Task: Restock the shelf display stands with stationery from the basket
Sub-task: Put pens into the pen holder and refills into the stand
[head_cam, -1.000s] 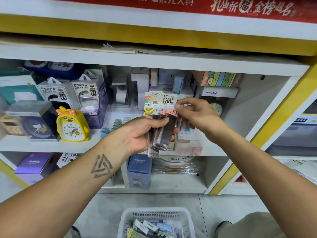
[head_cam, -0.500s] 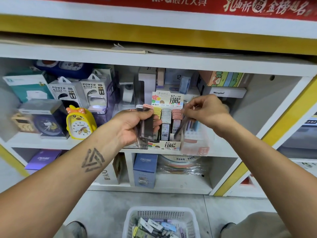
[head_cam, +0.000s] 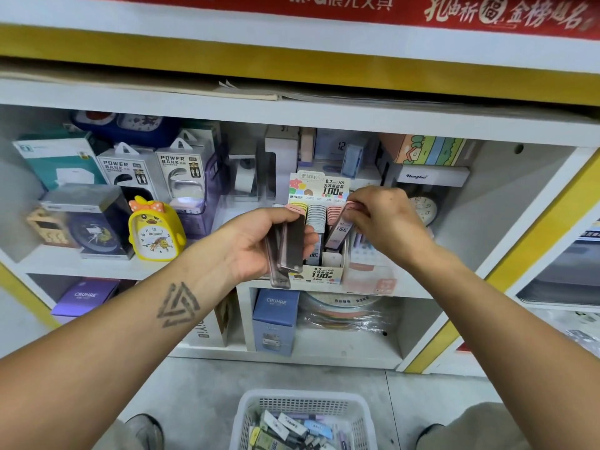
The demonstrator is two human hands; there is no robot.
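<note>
Gripped in my left hand [head_cam: 259,245] are several dark, flat lead cases [head_cam: 289,246], thumb across their front and fingers curled behind — they stand nearly upright, just in front of the left side of the display stand [head_cam: 319,274]. Exactly how many cases the bundle holds I cannot tell.

Left part of the shelf [head_cam: 97,266]: a yellow duck clock [head_cam: 155,233] stands near the front edge, a dark boxed clock [head_cam: 89,228] just beside it on its left, and two boxes marked POWER BANK [head_cam: 156,170] stand behind.

Centre: the display stand sits at the front edge of the shelf, its printed header card marked 0.7 and 100 rising at the back. Rows of capped cases — yellow, grey, pink — fill its slots.

Right of centre: my right hand [head_cam: 386,225] pinches one lead case [head_cam: 339,230] by its pink cap, fingertips closed on the top end. This case is tilted, its lower end down among the stand's right-hand row and its cap leaning right toward my hand. Behind the hand, a round clock face [head_cam: 423,207] shows at the back of the shelf, under a white box marked Henghui [head_cam: 428,177].

Below, a blue box marked CRUHRE [head_cam: 276,319] stands on the lower shelf. On the floor between my feet, the white basket [head_cam: 357,414] holds more packaged stationery [head_cam: 292,430], jumbled together.
</note>
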